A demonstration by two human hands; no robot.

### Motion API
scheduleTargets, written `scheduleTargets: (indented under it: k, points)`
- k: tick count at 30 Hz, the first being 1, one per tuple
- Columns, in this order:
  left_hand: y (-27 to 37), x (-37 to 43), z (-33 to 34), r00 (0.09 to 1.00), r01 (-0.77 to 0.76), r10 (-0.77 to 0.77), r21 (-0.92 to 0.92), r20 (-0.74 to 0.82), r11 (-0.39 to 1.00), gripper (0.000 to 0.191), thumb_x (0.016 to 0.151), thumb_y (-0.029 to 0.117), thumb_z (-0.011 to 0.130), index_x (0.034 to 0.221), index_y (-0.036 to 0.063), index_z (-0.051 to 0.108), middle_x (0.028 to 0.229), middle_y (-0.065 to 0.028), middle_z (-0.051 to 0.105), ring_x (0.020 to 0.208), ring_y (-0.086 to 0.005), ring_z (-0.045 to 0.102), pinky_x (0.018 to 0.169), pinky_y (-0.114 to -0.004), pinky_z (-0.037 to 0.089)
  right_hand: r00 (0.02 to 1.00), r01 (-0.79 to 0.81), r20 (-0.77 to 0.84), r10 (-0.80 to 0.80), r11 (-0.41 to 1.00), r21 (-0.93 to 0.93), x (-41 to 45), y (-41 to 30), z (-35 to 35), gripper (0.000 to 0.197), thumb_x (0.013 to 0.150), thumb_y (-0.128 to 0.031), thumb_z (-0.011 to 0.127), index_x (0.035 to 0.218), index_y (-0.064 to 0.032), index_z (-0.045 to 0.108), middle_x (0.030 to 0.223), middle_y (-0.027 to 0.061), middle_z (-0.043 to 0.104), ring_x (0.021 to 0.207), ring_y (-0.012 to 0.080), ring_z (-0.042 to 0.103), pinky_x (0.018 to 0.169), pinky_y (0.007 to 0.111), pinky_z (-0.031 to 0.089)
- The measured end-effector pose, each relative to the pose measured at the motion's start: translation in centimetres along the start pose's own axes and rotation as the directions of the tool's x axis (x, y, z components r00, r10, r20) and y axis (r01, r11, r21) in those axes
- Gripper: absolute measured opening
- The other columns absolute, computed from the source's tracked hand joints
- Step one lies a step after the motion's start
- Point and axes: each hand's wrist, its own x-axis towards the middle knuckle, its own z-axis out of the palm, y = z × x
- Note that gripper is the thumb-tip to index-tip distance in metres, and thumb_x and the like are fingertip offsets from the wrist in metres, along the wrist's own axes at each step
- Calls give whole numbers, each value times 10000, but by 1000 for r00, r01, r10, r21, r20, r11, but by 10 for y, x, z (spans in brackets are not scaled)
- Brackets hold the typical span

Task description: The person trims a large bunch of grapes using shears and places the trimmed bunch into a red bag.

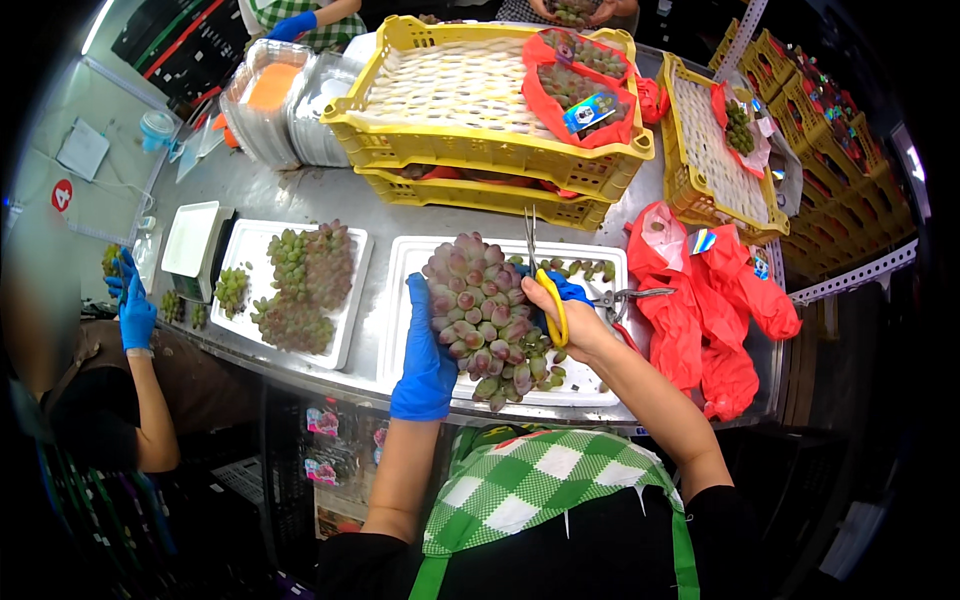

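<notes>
A large bunch of purple-green grapes [484,315] is held up over a white foam tray [397,300]. Around its left side is my left hand [426,360], in a blue glove. My right hand [566,311] holds yellow-handled scissors [555,300] at the bunch's right side, blades pointing up; blue glove material shows on its fingers, while the thumb is bare. Loose grapes [577,268] lie on the tray behind and below the bunch. Metal pliers or shears [637,294] rest at the tray's right edge, partly hidden.
Red bags [675,330] lie at the right. Yellow crates [487,139] with foam netting stand behind, beside clear plastic containers [262,112]. On the left are another tray [352,300] with grapes, a scale [196,240] and a co-worker's gloved hands [135,307]. Other people stand across the table.
</notes>
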Motion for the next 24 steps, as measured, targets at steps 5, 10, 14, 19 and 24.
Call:
scheduleTargets:
  k: [5,10,14,19,24]
  points:
    - [5,1,0,999,4,0,86,-46,996,655,830,548,338,1264,58,322,1252,-141,390,1123,-268,420,935,-406,358,981,-149,155,113,959,240,7,-1,-7,453,779,-348,599,1085,-27,503,1032,57,549,946,132,507,833,267,394]
    - [24,-11,4,985,13,39,302,-167,953,663,826,544,357,1270,55,305,1241,-125,404,1124,-263,418,924,-411,364,897,-312,433,87,820,480,10,-1,-10,443,830,-369,508,1164,-87,438,1142,73,498,1023,171,507,869,313,423]
    - [11,0,-8,997,-65,65,9,38,998,560,862,486,319,1263,95,319,1219,-112,417,1084,-214,443,943,-329,340,869,-371,478,127,807,459,0,-6,9,439,831,-380,500,1164,-100,442,1140,57,501,1019,150,508,875,315,422]
    - [-3,8,-21,989,-40,61,-151,133,988,538,872,456,300,1270,95,301,1241,-105,389,1110,-216,413,959,-336,316,934,-267,328,144,889,371,7,-3,26,517,782,-402,572,1143,-52,450,1092,57,510,987,131,495,820,284,430]
    - [-16,8,-38,984,-73,98,-162,149,984,517,881,426,282,1277,95,283,1264,-98,362,1136,-217,382,975,-343,292,970,-170,200,137,973,159,11,-6,33,490,742,-420,619,1023,-25,541,955,40,530,827,98,476,693,243,409]
